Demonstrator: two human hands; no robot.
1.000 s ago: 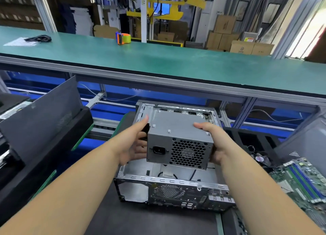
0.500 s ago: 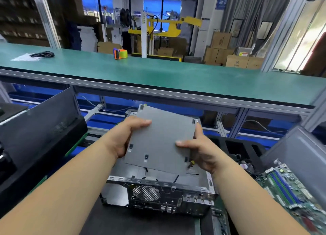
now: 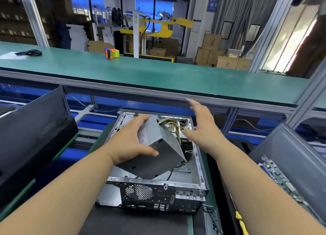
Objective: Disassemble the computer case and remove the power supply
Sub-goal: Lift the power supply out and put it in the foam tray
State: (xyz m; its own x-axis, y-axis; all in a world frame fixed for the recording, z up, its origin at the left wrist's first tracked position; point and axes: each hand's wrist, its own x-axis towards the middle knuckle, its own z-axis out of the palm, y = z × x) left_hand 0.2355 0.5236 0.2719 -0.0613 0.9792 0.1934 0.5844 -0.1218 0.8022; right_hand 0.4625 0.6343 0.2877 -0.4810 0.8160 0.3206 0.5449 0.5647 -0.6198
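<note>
Now left hand (image 3: pixel 130 143) grips PSU (image 3: pixel 158 151) above open case (image 3: pixel 197 166), cables inside.

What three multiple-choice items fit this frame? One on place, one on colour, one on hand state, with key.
1. Where is the power supply?
A. Lying on the green upper shelf
B. Held tilted above the open computer case
C. Leaning on the motherboard at the right

2. What colour is the roll in the tape dispenser on the shelf?
A. Yellow-green
B. White
C. Black

3. What is the right hand doing?
A. Gripping the power supply
B. Pressing on the case
C. Open, holding nothing

Key: 1 B, the left hand grips the unit at an angle over the case. 2 A, the roll reads yellow-green against an orange holder. 3 C, its fingers are spread, though contact near the cables is unclear.
</note>
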